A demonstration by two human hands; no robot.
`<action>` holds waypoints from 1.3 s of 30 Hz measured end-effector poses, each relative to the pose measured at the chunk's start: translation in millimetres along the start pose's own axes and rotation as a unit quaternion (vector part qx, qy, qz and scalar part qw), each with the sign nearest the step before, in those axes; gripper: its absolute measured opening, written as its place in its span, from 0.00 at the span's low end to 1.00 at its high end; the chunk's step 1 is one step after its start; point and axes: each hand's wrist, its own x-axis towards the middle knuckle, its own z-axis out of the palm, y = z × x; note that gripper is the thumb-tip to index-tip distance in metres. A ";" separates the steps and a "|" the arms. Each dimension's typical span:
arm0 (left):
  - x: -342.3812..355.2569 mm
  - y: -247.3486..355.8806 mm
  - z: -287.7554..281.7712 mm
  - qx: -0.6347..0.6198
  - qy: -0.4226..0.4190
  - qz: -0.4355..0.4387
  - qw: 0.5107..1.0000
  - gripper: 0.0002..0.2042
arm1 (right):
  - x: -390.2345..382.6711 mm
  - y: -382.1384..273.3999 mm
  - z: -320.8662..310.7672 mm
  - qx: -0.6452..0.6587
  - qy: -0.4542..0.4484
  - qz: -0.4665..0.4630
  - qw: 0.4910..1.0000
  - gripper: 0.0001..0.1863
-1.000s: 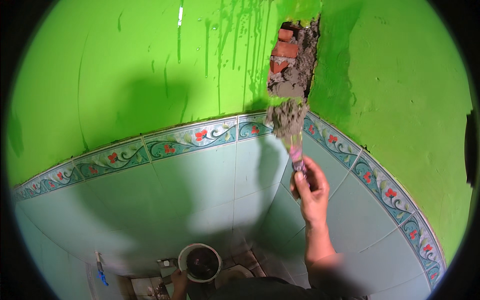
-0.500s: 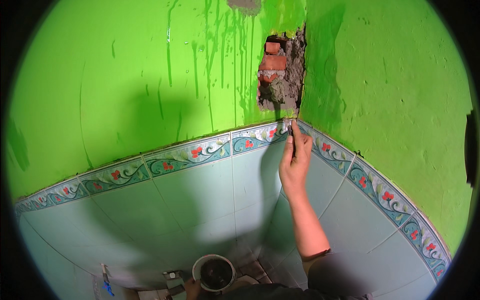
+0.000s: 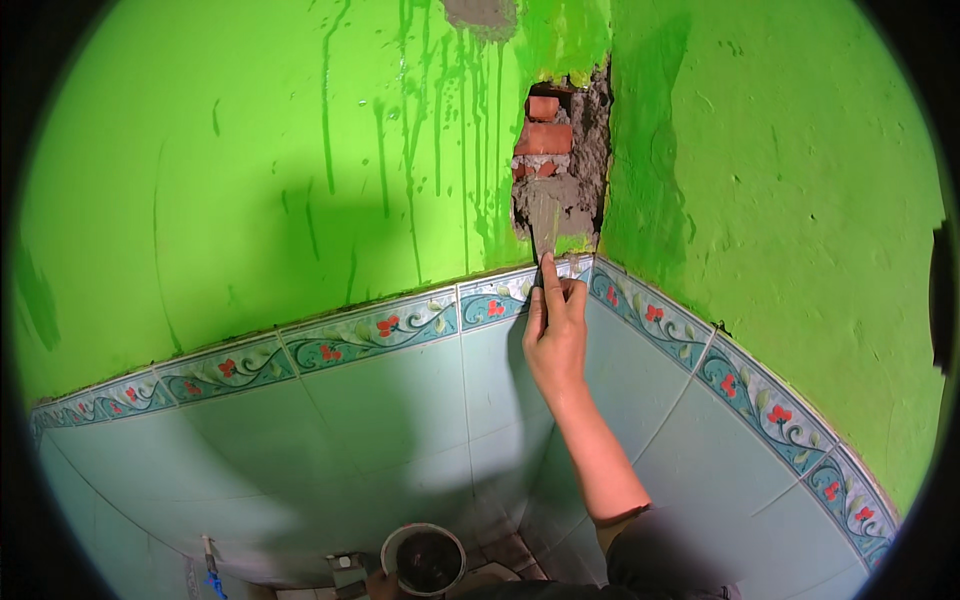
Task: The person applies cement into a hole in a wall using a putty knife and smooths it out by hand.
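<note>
My right hand [image 3: 556, 340] reaches up to the corner and is closed round a small putty knife. The putty knife's blade [image 3: 544, 228], smeared with grey mortar, lies against the lower part of a broken-out hole [image 3: 582, 180] in the green wall. Red bricks [image 3: 549, 138] show in the hole's upper part, with wet grey mortar [image 3: 570, 205] below them. Low down, my left hand [image 3: 381, 584] grips the rim of a round bucket [image 3: 462, 568] with dark contents. Most of that hand is in shadow or cut off.
A floral border tile row [image 3: 390, 325] runs below the green paint on both walls, above pale green tiles [image 3: 400, 410]. A tap with a blue handle [image 3: 213, 583] sticks out at lower left. A grey mortar patch [image 3: 482, 15] is at the top.
My right hand has moved left and the putty knife has gone from the tile corner up onto the hole's lower mortar. More mortar now covers that area. My left hand stays at the bucket.
</note>
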 end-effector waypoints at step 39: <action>6.2 1.5 12.1 0.002 -0.042 -0.014 0.999 0.34 | 11.0 -7.0 -30.0 0.047 -0.002 -0.005 0.999 0.22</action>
